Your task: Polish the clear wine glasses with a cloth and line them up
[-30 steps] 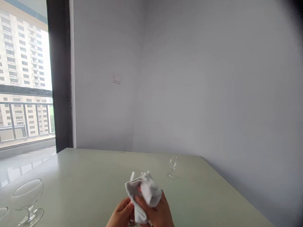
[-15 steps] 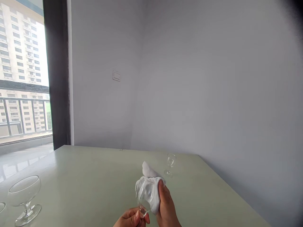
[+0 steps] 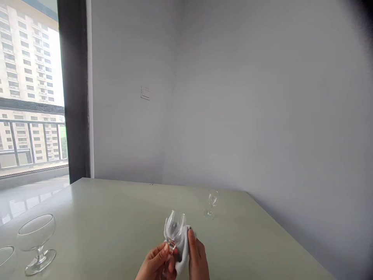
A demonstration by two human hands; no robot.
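Observation:
A small clear stemmed glass (image 3: 175,229) is held bowl-up over the table, close to me. The fingers of my left hand (image 3: 157,260) are closed round its stem, just under the bowl. My right hand (image 3: 198,254) grips a white cloth (image 3: 183,252), thumb on top, and the cloth lies against the right side and back of the bowl. The fingers behind the cloth are hidden. Beyond my hands, a similar small stemmed glass (image 3: 213,199) stands upright on the table.
The pale green table (image 3: 116,221) reaches to the grey wall (image 3: 233,97). A wide-bowled stemmed glass (image 3: 37,235) stands at the left, with part of another glass (image 3: 6,258) at the frame's edge. A light switch (image 3: 145,93) is on the wall.
The held glass has turned more upright, and my left hand has come up slightly. My right hand and the cloth have moved lower and a little left. The view has shifted slightly.

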